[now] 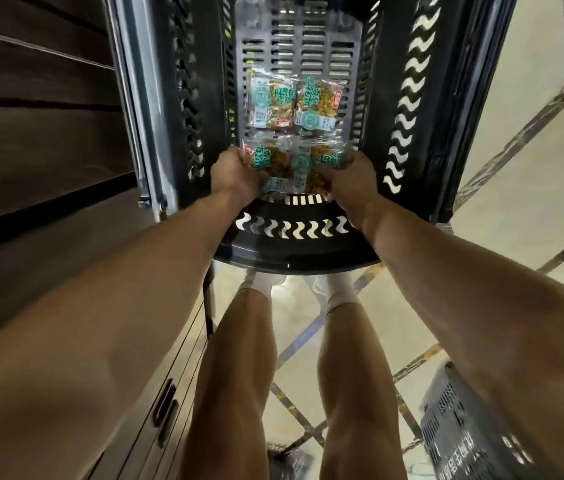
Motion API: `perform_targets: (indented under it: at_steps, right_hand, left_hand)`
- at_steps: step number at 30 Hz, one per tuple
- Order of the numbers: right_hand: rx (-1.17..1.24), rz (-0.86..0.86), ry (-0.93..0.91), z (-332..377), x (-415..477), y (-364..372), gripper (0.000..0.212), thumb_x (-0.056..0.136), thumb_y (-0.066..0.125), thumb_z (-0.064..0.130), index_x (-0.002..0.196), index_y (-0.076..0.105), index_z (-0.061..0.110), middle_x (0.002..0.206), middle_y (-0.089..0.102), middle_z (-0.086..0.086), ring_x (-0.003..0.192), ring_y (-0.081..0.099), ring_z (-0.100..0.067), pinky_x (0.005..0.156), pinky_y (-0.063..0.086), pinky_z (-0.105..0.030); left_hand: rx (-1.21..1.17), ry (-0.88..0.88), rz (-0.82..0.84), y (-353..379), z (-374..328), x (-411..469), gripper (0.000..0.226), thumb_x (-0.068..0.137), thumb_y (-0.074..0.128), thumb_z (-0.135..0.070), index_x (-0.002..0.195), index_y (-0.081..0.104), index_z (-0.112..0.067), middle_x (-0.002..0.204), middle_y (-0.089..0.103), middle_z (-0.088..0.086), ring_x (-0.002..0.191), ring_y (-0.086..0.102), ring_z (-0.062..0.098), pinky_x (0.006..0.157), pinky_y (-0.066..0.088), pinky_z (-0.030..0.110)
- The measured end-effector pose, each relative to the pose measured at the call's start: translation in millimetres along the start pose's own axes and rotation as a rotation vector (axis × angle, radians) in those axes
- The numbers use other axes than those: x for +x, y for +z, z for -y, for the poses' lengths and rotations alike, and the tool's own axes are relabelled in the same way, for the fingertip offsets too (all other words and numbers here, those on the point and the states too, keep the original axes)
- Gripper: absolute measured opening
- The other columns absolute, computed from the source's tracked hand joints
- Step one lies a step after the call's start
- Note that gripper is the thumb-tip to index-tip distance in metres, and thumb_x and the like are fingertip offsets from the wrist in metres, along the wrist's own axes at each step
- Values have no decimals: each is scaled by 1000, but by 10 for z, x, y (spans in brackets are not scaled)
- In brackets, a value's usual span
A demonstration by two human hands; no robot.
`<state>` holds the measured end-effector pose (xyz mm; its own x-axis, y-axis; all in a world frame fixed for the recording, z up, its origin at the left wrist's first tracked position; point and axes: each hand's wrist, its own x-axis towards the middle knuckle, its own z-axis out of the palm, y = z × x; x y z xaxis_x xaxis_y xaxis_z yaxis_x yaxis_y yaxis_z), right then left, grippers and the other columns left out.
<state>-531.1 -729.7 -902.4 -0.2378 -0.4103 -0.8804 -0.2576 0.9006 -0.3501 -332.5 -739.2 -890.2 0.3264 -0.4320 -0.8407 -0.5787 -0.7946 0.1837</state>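
- Black slotted plastic – the crate (408, 109) fills the upper middle of the view. Its near rim curves toward you, and light shows through the wavy cut-outs in its side walls.
- Your left hand (235, 173) reaches over that near rim, its grip clamped on the left snack packet (268, 161), with fingers curled round the packet's left edge.
- Your right hand (349, 176) mirrors it – its grip is closed round the right edge of the right snack packet (311, 164).
- Both held packets sit low inside the crate at its near end, side by side and meeting in the middle. Whether they rest on the crate's bottom cannot be told.
- Just beyond the held pair, the far-left packet (271, 98) and the far-right packet (318, 102) lie flat on the slotted bottom, edge to edge. Both have clear wrappers, teal labels and yellowish contents.
- Down the left side runs a dark brown louvred panel (31, 116), with a grey metal frame (135, 116) between it and the crate.
- Below the crate, your bare legs (239, 375) and white socks (339, 289) stand on a pale floor (481, 202) crossed by taped lines.
- At lower right a second crate (464, 427), dark and perforated, sits on the floor, well apart from both hands.
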Motion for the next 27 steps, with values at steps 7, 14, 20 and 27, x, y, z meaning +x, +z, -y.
perform_targets:
  at_steps: [7, 14, 20, 27]
  right_hand:
    - [-324, -76, -69, 5, 44, -22, 42, 93, 78, 32, 124, 66, 6, 116, 72, -7, 106, 69, -23, 81, 49, -27]
    - [-286, -23, -82, 110, -116, -98, 50, 93, 75, 42, 131, 65, 10, 120, 72, -5, 108, 69, -23, 92, 58, -37]
    - [-258, -33, -138, 450, -628, -301, 68, 92, 74, 51, 142, 52, 10, 140, 63, -10, 129, 60, -30, 108, 50, -46]
    - [-721, -145, -714, 1363, -1826, -1048, 68, 87, 79, 47, 143, 53, 17, 127, 68, -6, 117, 64, -29, 102, 52, -48]
  left_hand:
    - [142, -5, -19, -21, -106, -17, 48, 89, 83, -28, 127, 60, -7, 124, 68, 14, 107, 65, 30, 85, 54, 36]
    - [114, -39, 51, -131, -208, -99, 65, 91, 80, -40, 139, 53, -5, 127, 64, 10, 104, 59, 22, 80, 46, 28]
    - [94, 64, 65, -539, -587, -730, 66, 101, 67, -40, 152, 40, -10, 140, 59, 11, 124, 61, 28, 96, 49, 35]
    - [290, 246, -86, -1306, -1228, -1881, 69, 104, 54, -53, 160, 32, -19, 154, 51, 15, 131, 58, 35, 114, 45, 54]
